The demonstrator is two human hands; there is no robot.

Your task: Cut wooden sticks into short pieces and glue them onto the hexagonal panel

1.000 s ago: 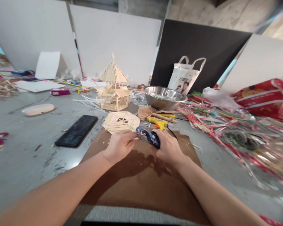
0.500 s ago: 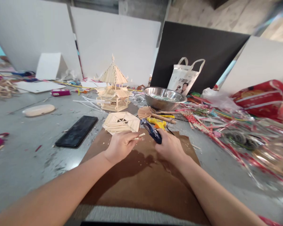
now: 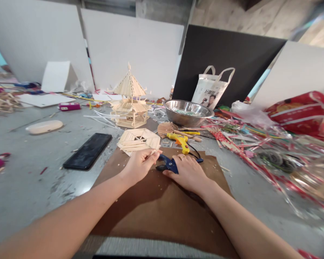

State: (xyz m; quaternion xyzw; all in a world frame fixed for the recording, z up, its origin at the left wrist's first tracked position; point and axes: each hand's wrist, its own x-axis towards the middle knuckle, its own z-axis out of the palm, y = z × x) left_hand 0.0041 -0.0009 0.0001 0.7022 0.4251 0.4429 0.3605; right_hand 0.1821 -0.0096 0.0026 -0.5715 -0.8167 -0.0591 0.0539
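My left hand (image 3: 140, 163) is closed in a pinch on thin wooden sticks (image 3: 153, 152), mostly hidden by the fingers. Under my right hand (image 3: 190, 171) is a pair of blue cutters (image 3: 169, 164), gripped low over the brown sheet (image 3: 151, 216). Its jaws point left toward my left hand, and a handle end shows past my fingers. A hexagonal panel of wooden sticks (image 3: 137, 140) lies just beyond my left hand. Behind the cutters rests a yellow glue gun (image 3: 179, 140) with a dark cord.
A stick-built pagoda (image 3: 131, 108) stands behind the panel. To its right is a metal bowl (image 3: 189, 113), with a white bag (image 3: 212, 90) behind. A black phone (image 3: 88, 151) lies at left, near a white oval case (image 3: 44, 126). Wrapped sticks and wire (image 3: 259, 151) clutter the right.
My right hand has lowered and turned the cutters, so the jaws now point left instead of up and away. The glue gun is more exposed. My left hand has shifted slightly, hiding more of the sticks.
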